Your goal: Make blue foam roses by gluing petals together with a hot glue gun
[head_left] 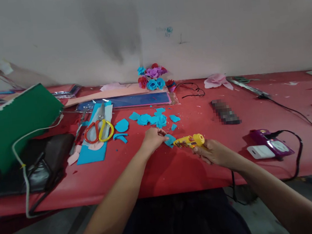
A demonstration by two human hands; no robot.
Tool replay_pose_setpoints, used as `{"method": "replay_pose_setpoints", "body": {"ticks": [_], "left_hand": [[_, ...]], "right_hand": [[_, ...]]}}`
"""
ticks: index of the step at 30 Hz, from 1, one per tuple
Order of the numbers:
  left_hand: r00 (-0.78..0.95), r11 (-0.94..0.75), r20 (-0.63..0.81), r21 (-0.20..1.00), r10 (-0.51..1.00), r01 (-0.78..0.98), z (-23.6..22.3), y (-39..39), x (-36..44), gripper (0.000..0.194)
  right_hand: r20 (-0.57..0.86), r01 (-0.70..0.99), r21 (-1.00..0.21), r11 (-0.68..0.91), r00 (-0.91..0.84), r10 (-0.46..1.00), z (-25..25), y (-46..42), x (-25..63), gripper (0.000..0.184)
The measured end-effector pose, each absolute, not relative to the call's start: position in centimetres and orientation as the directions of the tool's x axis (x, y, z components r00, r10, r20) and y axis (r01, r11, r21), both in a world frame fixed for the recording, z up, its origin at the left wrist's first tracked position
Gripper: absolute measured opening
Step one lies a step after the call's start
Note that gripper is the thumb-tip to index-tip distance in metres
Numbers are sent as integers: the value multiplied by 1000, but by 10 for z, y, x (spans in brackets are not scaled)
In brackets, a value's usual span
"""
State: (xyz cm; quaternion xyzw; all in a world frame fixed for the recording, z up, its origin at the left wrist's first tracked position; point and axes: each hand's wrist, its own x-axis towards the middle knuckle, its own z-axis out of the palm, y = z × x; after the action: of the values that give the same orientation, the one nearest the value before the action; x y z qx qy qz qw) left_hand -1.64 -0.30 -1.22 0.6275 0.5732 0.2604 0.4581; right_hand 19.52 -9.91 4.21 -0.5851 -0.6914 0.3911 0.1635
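Between the fingertips of my left hand (153, 139) is a blue paper petal (170, 140), held just above the red table. My right hand (212, 152) is closed round a yellow glue gun (189, 141), its nozzle pointing left and at the petal's right edge. Whether the nozzle touches the petal I cannot tell. Several loose blue petals (145, 119) lie just beyond my left hand. Red-and-yellow-handled scissors (99, 131) rest on blue and white paper strips (91, 156) to the left.
Paper flowers (153, 78) stand against the wall. A black bag (60, 146) and a green box (24, 120) occupy the left. At the right are a purple power strip (282, 147) with a white plug, a cable, and a blurred dark object (225, 112). The red table's (174, 180) front edge is close.
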Motion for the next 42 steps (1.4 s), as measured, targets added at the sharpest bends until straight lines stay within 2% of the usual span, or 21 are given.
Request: {"method": "replay_pose_setpoints", "body": {"ticks": [8,13,18,24,32,35,39,42], "left_hand": [[222,76,-206,873,953,482,-8,-5,-17,13],[226,73,-205,872,952,484,-12,-3,-16,13],[221,86,-212,878,952,471,-10,-4,-16,12],[225,80,-196,895,955,440,-6,-6,-16,10],[222,87,-197,901,955,425,-7,-6,-17,10],[223,103,-202,915,954,390,-3,-9,-16,8],[202,184,-238,950,950,253,5,-13,-15,7],[187,203,-239,959,953,195,8,-12,-16,7]], "right_hand": [[-228,712,-702,14,-244,943,44,-96,196,48],[-289,757,-653,-33,-209,934,45,-91,199,50],[-273,760,-650,10,-246,930,48,-87,201,53],[-304,763,-644,-57,-187,934,47,-82,203,55],[-226,811,-585,29,-198,954,37,-79,211,51],[-115,854,-513,84,-166,979,31,-78,215,41],[95,946,-279,163,-142,985,21,-67,229,28],[104,961,-140,237,-224,969,14,-54,245,29]]}}
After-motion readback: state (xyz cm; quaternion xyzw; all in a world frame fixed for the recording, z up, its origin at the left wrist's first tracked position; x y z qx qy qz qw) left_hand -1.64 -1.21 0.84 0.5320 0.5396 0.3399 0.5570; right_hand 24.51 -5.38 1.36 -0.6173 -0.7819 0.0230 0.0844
